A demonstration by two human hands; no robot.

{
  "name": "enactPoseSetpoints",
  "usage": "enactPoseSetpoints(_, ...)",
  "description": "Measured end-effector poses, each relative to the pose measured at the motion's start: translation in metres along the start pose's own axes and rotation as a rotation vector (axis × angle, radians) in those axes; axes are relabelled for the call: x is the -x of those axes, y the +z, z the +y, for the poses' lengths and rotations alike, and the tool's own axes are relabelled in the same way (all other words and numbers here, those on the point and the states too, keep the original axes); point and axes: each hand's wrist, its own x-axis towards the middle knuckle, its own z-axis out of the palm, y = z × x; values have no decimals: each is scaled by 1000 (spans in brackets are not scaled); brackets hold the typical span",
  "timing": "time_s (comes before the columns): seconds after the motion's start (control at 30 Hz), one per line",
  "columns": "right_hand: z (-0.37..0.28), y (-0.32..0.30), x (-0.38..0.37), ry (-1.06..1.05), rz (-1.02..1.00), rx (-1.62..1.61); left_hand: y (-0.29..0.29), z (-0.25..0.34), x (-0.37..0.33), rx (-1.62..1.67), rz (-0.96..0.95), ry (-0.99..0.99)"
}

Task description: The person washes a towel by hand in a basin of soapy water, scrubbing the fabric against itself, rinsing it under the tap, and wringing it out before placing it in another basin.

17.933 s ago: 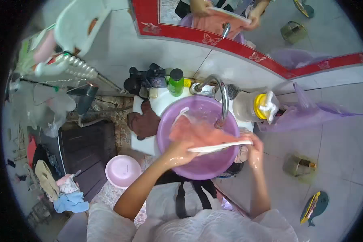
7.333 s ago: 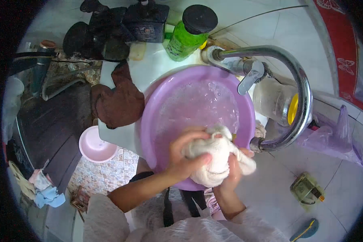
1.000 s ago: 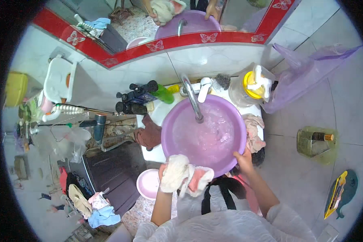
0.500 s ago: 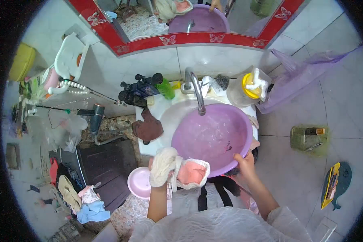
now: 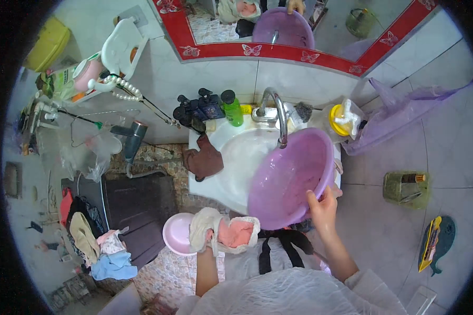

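Note:
A large purple basin (image 5: 294,178) is tilted down to the left over the white sink (image 5: 234,176), under the curved metal faucet (image 5: 281,113). My right hand (image 5: 323,207) is closed on its right front rim, thumb on the inner side. Wet shine shows on the basin's inside. At the left front, my left hand (image 5: 206,254) carries a bunched, white cloth item (image 5: 202,226) with a salmon-pink patch; its exact kind is unclear. The cloth covers the fingers of that hand. Just left of the cloth is a small pink basin (image 5: 176,236).
A brown cloth (image 5: 204,157) lies on the sink's left edge, with dark bottles (image 5: 202,107) and a green bottle (image 5: 232,107) behind. A clear jug with a yellow collar (image 5: 341,121) stands at the back right. Clothes (image 5: 102,244) lie at far left. A red-framed mirror (image 5: 299,55) hangs above.
The purple basin has tipped leftward, its right side raised, and holds visibly less water. My right hand rose with the rim. The white cloth shifted slightly left and nearer me.

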Motion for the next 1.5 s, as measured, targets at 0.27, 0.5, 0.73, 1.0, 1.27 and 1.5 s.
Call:
enactPoseSetpoints(0.27,-41,2,4,-284,141,701,2,4,-5,25,69,20)
enactPoseSetpoints(0.5,-63,-10,2,-301,162,844,5,-1,-8,49,68,23)
enactPoseSetpoints(0.73,-74,-21,-1,-180,55,517,10,5,-6,51,75,41)
enactPoseSetpoints(1.0,33,-28,-9,330,36,-550,10,22,-3,15,162,107)
enactPoseSetpoints(1.27,131,-7,12,638,-124,-743,-1,32,-9,-41,261,160)
enactPoseSetpoints(1.5,120,10,-30,-75,255,289,2,16,-7,-64,300,141)
